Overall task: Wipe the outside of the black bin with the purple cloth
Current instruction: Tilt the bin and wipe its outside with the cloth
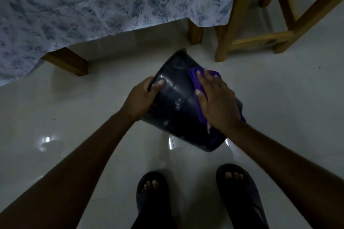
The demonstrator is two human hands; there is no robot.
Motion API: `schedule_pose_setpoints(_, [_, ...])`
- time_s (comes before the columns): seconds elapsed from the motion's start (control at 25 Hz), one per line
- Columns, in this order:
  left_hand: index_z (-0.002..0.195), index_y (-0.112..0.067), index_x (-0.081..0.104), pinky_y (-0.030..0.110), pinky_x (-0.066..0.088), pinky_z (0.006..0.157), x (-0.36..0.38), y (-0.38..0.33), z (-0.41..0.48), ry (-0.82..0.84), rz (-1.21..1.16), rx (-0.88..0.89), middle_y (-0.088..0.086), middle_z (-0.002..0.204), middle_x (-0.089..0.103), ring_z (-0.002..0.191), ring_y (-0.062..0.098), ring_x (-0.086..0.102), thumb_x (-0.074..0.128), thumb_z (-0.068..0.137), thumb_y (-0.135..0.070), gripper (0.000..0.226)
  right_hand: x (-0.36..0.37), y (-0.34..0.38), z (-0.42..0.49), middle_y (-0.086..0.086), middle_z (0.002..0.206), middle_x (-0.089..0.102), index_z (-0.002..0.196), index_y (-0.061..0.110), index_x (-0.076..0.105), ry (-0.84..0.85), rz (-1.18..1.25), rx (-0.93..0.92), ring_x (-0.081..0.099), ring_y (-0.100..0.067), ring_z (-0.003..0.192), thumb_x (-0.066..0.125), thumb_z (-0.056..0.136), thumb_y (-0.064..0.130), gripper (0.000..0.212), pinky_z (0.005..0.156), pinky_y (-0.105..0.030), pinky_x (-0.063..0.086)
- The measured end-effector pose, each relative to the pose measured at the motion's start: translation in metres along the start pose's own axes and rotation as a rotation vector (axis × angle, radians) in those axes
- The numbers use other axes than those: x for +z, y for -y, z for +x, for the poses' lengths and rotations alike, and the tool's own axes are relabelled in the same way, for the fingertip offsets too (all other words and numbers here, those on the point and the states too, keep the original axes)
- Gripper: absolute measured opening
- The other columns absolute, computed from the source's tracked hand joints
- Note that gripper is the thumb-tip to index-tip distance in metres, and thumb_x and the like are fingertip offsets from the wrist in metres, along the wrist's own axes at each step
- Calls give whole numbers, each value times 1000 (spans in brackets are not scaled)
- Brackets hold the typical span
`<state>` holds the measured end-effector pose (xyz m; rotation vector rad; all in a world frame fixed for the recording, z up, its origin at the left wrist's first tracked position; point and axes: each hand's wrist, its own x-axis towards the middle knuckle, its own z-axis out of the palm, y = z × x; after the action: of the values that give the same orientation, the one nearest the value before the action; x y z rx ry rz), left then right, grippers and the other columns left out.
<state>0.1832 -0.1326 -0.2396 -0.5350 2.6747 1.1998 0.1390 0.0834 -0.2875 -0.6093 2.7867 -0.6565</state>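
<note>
The black bin [178, 102] is held tilted above the pale floor, its side turned up toward me. My left hand [142, 98] grips its left side, thumb lying on the upper surface. My right hand [216, 102] lies flat on the purple cloth [195, 78], pressing it against the bin's right side. Part of the cloth hangs down over the bin's lower right edge, and the hand hides most of it. The bin's opening cannot be seen from here.
A table with a floral cloth [93, 5] and wooden legs [68, 61] stands ahead on the left. A wooden chair [260, 24] is at the upper right. My feet in dark sandals [240, 191] stand on the glossy tiled floor [65, 117] below the bin.
</note>
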Motion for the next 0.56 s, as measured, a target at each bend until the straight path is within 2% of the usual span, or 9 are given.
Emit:
schedule_pose_setpoints(0.08, [96,-14,60,19,43,60,10,9,-8,-128,69,-23,-1,87,65,79,17,62,39,98,-47,39,0,-5,5,-7,158,28,152,20,20,-32,73,123,32,-31,141,29,100,42,57,111,-51,33])
schedule_pose_setpoints(0.16, [88,-11,59,26,43,63,18,7,-1,-186,79,-51,3,83,66,78,20,61,38,99,-46,43,8,6,-17,-10,160,22,153,19,15,-58,-83,121,26,-36,143,26,98,43,61,111,-54,30])
schedule_pose_setpoints(0.2, [87,-10,59,26,43,64,19,5,3,-187,79,-53,4,83,66,76,19,60,37,99,-45,43,14,14,-32,-11,161,18,154,19,13,-53,-164,69,22,-38,145,27,97,43,63,111,-56,27])
schedule_pose_setpoints(0.28, [87,-11,60,15,42,60,18,6,6,-182,84,-19,5,83,67,70,13,58,38,100,-42,40,21,25,-54,-10,162,11,154,22,11,-18,-217,-11,15,-38,146,32,96,45,66,111,-57,24])
schedule_pose_setpoints(0.32, [87,-11,60,10,40,58,18,9,4,-186,75,-4,6,83,67,69,9,58,39,100,-42,39,20,25,-50,-8,162,11,154,24,11,-16,-212,-62,15,-38,146,34,96,46,66,110,-57,24])
schedule_pose_setpoints(0.4, [91,-9,62,11,41,61,19,12,0,-202,44,22,6,84,67,71,11,59,40,99,-41,39,13,16,-16,-7,161,17,153,25,14,-34,-172,-89,20,-35,145,32,97,46,62,110,-55,27])
schedule_pose_setpoints(0.48, [92,-8,62,19,45,64,20,10,2,-206,30,20,6,85,68,76,16,62,40,100,-42,42,1,3,21,-9,158,26,151,23,17,-20,-54,8,30,-33,142,27,99,45,58,110,-55,33])
schedule_pose_setpoints(0.56, [87,-9,61,25,46,64,19,4,7,-191,14,0,5,84,67,76,18,62,38,100,-45,44,0,-4,18,-11,157,28,152,20,17,-33,-23,115,32,-33,141,24,99,43,59,109,-55,35])
